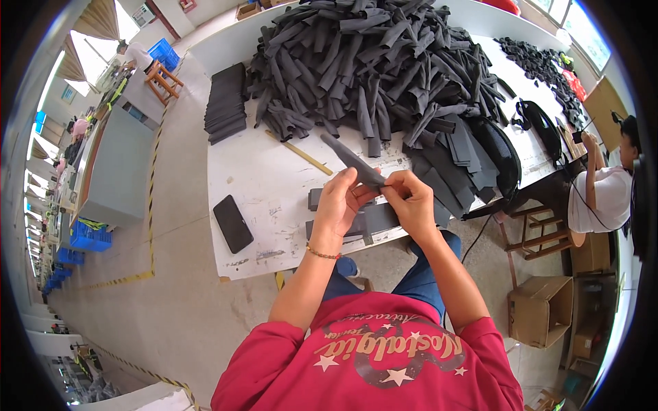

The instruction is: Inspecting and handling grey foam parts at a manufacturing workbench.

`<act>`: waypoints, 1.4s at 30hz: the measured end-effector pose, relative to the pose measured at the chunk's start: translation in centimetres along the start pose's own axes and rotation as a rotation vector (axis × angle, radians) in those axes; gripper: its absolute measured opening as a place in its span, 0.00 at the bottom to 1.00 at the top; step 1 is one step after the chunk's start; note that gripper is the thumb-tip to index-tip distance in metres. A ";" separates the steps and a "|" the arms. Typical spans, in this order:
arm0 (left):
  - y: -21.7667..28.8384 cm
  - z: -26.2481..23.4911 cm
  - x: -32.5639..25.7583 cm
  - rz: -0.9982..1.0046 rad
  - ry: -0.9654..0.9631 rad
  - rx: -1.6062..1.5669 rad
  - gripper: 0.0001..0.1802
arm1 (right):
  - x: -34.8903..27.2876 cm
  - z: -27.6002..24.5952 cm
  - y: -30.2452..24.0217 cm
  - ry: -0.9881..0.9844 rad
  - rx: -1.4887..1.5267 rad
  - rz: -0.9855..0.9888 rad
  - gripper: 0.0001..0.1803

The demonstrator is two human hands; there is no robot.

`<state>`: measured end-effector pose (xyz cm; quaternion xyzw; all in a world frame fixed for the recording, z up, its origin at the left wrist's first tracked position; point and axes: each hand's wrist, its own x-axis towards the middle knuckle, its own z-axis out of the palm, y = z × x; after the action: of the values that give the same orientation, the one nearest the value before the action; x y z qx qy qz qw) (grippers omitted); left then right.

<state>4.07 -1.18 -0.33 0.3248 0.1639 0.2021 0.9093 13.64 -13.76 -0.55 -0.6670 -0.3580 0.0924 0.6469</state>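
Over the front edge of the white table, both hands hold a dark grey piece of folded or rolled fabric point(346, 156), its far end pointing up and left. My left hand point(336, 205) has its fingers curled round the middle of the piece. My right hand point(411, 200) pinches the near end between thumb and fingertips. Beneath the hands lie flat dark grey strips point(381, 218), partly hidden by them. Beyond is a large heap of similar grey rolled pieces point(373, 61). A neat stack of flat grey pieces point(226, 103) sits to its left.
On the table point(274, 198) lie a black phone point(233, 224) and a yellowish wooden stick point(299, 153). Black mesh pieces point(495, 147) and more flat strips point(462, 147) rest at the right. A co-worker point(603, 185) sits at far right, near a wooden stool point(538, 233) and cardboard box point(541, 312).
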 end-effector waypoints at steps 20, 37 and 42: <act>-0.6 -3.8 1.4 0.178 0.191 -0.018 0.10 | 0.3 -1.7 -0.2 0.088 -0.616 0.272 0.22; -0.6 -4.8 -0.5 -0.056 0.040 0.072 0.11 | -1.0 -1.4 -2.0 -0.393 -0.465 -0.244 0.15; 1.0 -5.0 0.0 0.019 0.059 -0.057 0.13 | -0.7 -4.6 1.0 -0.379 -0.651 -0.382 0.17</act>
<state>1.62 2.12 -3.38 0.2942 0.1818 0.2247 0.9110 16.16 -17.75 -1.10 -0.7295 -0.5981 -0.0262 0.3307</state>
